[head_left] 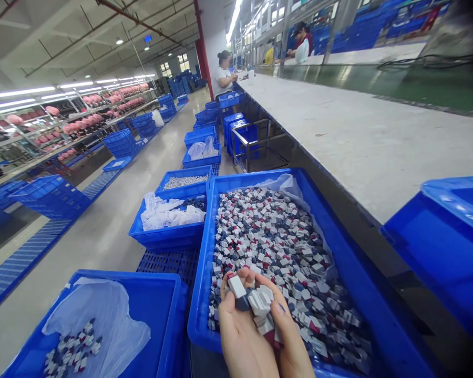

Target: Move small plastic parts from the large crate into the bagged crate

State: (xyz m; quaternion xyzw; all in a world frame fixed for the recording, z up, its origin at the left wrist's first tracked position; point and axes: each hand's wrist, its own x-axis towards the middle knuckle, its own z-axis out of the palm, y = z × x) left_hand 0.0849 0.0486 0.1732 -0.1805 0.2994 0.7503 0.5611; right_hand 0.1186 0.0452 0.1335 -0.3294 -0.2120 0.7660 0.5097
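Note:
My left hand (240,338) and my right hand (290,336) are cupped side by side above the near end of a large blue bin (202,294). Several small blocky plastic pieces (260,300), white with dark blue or dark red parts, rest in the palms between them. Fingers of both hands curl up around the pieces. Below and beyond the hands, many pieces of the same kind (260,226) fill the bin, which has a clear plastic liner (287,184) along its far edge. My wrists run out of view at the bottom.
A blue tray (161,315) at lower left holds a plastic sheet (102,304) with some pieces. Further blue bins (169,236) line the floor ahead. A long white table (339,126) runs along the right, with a blue bin (449,252) beside it. A person (224,79) sits far ahead.

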